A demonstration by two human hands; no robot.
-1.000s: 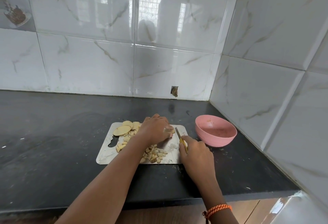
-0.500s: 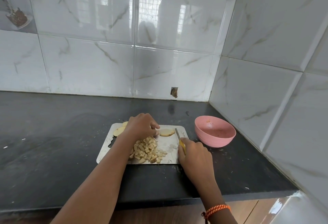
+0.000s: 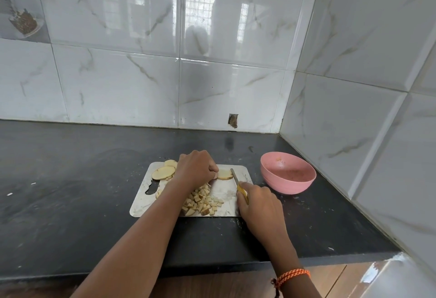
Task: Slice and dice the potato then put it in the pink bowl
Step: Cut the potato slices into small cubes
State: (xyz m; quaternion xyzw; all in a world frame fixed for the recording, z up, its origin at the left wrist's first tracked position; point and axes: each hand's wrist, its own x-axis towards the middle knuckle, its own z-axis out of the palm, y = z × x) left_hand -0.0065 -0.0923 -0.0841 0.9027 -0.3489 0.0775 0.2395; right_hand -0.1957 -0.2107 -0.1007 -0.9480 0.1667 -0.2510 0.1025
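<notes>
A metal cutting board lies on the black counter. My left hand sits over its far middle, fingers curled down, fingertips holding a potato slice flat on the board. My right hand grips a yellow-handled knife; the blade lies just right of that slice. More potato slices are stacked at the board's far left. A heap of diced potato lies at the board's near middle. The pink bowl stands to the right of the board, with only specks inside.
White tiled walls close the counter at the back and on the right, forming a corner behind the bowl. The counter's front edge runs below my forearms. Small white crumbs lie at the far left.
My left hand drew back left, uncovering a slice it had set down on the board's far right, then reached right and now holds that slice beside the blade. The right hand barely moved.
</notes>
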